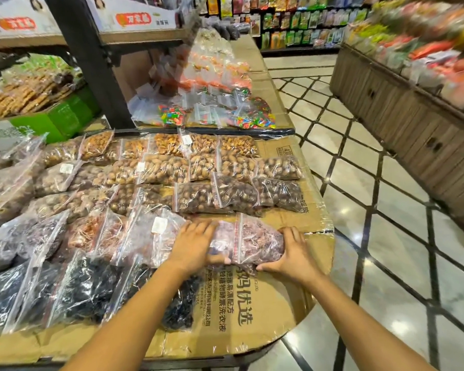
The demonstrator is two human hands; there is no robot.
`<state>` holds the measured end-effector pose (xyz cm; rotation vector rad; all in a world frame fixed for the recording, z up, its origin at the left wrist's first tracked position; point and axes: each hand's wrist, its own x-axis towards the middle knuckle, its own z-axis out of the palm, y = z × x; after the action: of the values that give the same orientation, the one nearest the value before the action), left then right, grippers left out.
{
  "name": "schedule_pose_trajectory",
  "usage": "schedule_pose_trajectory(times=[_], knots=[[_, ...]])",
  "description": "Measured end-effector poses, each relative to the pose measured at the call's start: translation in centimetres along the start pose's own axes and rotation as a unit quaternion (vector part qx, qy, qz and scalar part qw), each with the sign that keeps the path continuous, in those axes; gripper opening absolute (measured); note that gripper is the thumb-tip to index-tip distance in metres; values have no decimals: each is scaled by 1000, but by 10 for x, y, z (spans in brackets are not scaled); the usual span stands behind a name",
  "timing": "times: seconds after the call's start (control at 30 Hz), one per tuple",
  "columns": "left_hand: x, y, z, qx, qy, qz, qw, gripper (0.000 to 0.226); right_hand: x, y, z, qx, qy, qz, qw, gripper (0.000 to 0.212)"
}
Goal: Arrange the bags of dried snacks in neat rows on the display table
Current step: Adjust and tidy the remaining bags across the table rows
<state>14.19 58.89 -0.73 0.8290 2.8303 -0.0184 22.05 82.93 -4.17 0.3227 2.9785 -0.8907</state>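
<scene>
- Two hands bracket one clear zip bag [248, 242] of pinkish-brown dried snacks in the head view: left hand [196, 243] lies flat over its left end, fingers spread; right hand [292, 251] cups the right end, thumb tucked under the near edge.
- Bag sits on bare cardboard [252, 311] covering the display table, near the table's right edge, just in front of the dark-nut row [236, 195] and just right of a similar pale bag w/ a white label [158, 236].
- Handling, my read: thin slick film, loose lumpy fill, so soft and shifting rather than stiff; prob. moderate weight. Contents will slump if lifted by one end.
- Best hold looks like both ends at once, palms pressing in, or sliding it flat on the cardboard; avoid pulling on the red zip strip [237, 236], which could pop open.
- Rows behind (tan nuts [164, 170], dark bags at near left [78, 287]) overlap like shingles; this one seems to extend the pinkish row.
- Far shelves are blurred; can't read what's there.
</scene>
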Motion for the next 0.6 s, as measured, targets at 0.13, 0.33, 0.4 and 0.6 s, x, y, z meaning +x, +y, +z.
schedule_pose_trajectory(times=[0.13,0.33,0.4,0.6], knots=[[-18,-2,-1,-87,35,-23,995,107,-1,0,-3,-6,-10,5,1000,116],[-116,-26,21,-181,279,-160,930,74,-24,-12,7,-65,38,10,997,120],[-147,-36,34,-201,294,-254,900,69,-38,-26,17,-32,122,-25,992,105],[-183,-49,55,-266,300,-337,852,45,-73,-90,71,18,16,-174,984,79]])
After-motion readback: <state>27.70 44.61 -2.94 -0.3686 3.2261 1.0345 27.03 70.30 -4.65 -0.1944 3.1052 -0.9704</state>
